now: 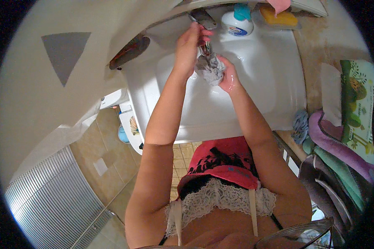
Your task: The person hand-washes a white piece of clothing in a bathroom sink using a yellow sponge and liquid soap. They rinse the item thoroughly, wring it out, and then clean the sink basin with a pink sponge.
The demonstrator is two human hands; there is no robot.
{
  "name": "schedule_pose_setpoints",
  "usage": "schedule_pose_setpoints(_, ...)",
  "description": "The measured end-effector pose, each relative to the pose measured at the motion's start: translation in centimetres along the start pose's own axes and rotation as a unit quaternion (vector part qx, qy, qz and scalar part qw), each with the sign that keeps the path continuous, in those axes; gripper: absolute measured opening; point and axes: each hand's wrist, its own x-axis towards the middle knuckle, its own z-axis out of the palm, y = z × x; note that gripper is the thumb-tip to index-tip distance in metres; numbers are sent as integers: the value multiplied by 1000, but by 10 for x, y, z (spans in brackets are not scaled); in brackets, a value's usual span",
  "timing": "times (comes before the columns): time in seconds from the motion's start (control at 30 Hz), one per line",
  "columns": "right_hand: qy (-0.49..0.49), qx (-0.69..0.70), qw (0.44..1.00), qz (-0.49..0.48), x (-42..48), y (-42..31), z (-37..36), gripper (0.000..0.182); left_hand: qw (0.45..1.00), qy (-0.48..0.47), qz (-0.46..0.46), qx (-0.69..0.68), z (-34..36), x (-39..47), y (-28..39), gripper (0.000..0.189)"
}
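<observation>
A crumpled light-grey cloth (210, 71) is in my right hand (230, 76), held low over the white sink basin (261, 96). My right hand looks wet, and its fingers wrap the cloth's right side. Just above the cloth, my left hand (187, 49) is at the metal faucet (203, 19), its fingers curled below the spout. Whether those fingers grip the faucet or only touch it is unclear. What looks like running water (205, 49) comes down between my hands onto the cloth.
Behind the basin stand a white pump bottle (237, 25) and a yellow sponge (280, 18) in a clear dish. A dark oval object (131, 52) rests on the left rim. At right lie a crumpled blue-grey cloth (300, 126), folded cloths (330, 133) and a green printed pack (358, 102).
</observation>
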Motion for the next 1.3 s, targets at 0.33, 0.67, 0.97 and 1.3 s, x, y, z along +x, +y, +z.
schedule_pose_setpoints(0.33,131,-682,651,-306,-18,43,7,40,807,-24,-268,-525,-21,-17,-152,51)
schedule_pose_setpoints(0.67,259,-688,636,-234,47,1,-3,31,987,76,-139,-25,7,-19,-157,27)
schedule_pose_setpoints(0.97,109,-402,892,-173,8,-1,7,26,804,0,-264,-532,-2,-12,-163,31)
schedule_pose_setpoints(1.3,59,-32,997,-31,13,-10,7,32,997,54,7,-56,19,-26,-119,26)
